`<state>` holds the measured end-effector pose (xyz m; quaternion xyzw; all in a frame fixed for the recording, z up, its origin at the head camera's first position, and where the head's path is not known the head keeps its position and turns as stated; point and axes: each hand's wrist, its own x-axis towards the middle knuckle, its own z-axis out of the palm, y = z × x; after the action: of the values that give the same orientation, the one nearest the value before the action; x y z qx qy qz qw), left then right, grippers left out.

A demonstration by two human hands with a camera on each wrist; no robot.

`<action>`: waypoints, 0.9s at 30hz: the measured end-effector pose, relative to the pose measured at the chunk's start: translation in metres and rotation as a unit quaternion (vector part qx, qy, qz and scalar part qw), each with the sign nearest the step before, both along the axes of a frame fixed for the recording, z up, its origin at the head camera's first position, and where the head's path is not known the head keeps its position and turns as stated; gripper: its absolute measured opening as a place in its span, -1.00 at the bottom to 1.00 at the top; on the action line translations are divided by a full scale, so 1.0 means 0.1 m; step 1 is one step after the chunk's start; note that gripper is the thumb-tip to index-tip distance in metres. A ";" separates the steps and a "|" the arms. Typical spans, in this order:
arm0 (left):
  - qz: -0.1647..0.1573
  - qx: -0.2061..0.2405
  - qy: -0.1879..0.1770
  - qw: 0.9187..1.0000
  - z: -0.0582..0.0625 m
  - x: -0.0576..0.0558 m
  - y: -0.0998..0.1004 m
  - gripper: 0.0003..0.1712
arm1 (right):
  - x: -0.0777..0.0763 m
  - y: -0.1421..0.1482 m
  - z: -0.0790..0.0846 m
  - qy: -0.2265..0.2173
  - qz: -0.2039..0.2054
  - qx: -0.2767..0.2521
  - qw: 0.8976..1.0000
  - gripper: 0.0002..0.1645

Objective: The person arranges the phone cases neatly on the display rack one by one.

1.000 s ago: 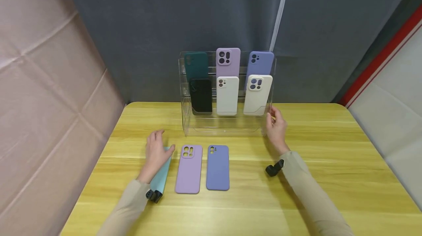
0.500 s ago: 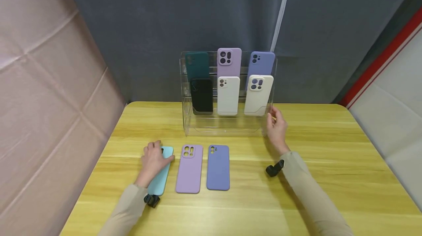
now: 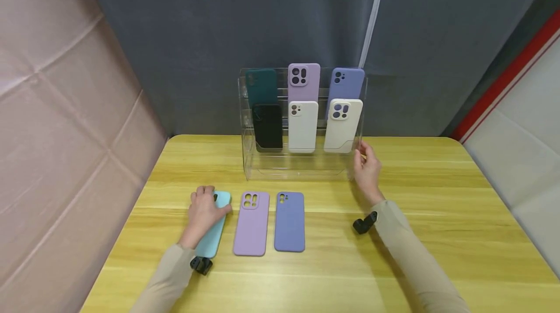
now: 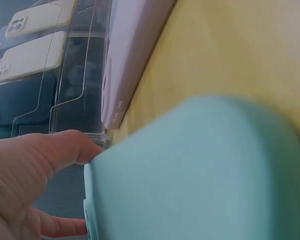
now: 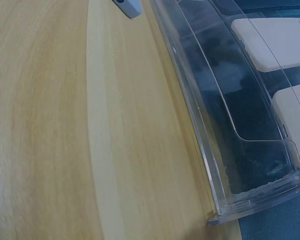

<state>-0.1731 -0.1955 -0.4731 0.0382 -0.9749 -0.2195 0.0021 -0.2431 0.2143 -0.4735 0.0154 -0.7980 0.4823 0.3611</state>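
Note:
My left hand (image 3: 203, 213) is over a light turquoise phone case (image 3: 212, 237) at the table's left, thumb on its right edge and fingers on the far left part. In the left wrist view the thumb (image 4: 65, 150) and a finger meet the rim of the case (image 4: 190, 175). Beside it lie a lilac phone case (image 3: 251, 230) and a periwinkle phone case (image 3: 289, 228), side by side. My right hand (image 3: 367, 172) holds the lower right side of a clear acrylic display stand (image 3: 302, 173); its fingertips are partly hidden there.
Upper row of the stand: dark green (image 3: 261, 87), lilac (image 3: 303, 90) and periwinkle (image 3: 347, 84) cases. Lower row: black (image 3: 268, 128), white (image 3: 302, 128) and cream (image 3: 342, 128) cases. A grey curtain (image 3: 210, 36) hangs behind the wooden table (image 3: 420, 196).
My left hand has drawn slightly back and left, and more of the turquoise case shows, now with its camera end in view. My right hand and the stand have stayed put.

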 end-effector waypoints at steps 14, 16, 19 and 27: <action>-0.027 0.044 0.107 0.993 0.25 -0.13 0.17 -0.15 | 0.00 0.01 0.00 -0.008 0.006 -0.007 1.000 -0.70; -0.027 0.048 0.113 0.992 0.30 -0.15 0.21 -0.15 | 0.00 0.01 -0.01 -0.006 0.007 -0.007 1.000 -0.69; -0.029 0.053 0.124 0.990 0.37 -0.17 0.27 -0.16 | 0.00 0.02 -0.01 -0.004 0.008 -0.004 1.000 -0.69; -0.052 0.071 0.166 0.982 0.51 -0.24 0.44 -0.21 | -0.01 0.02 -0.02 -0.005 0.006 -0.001 1.000 -0.69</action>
<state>-0.1976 -0.1517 -0.4223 -0.0497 -0.9436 -0.2912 0.1494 -0.2438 0.2164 -0.4757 0.0172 -0.7989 0.4856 0.3545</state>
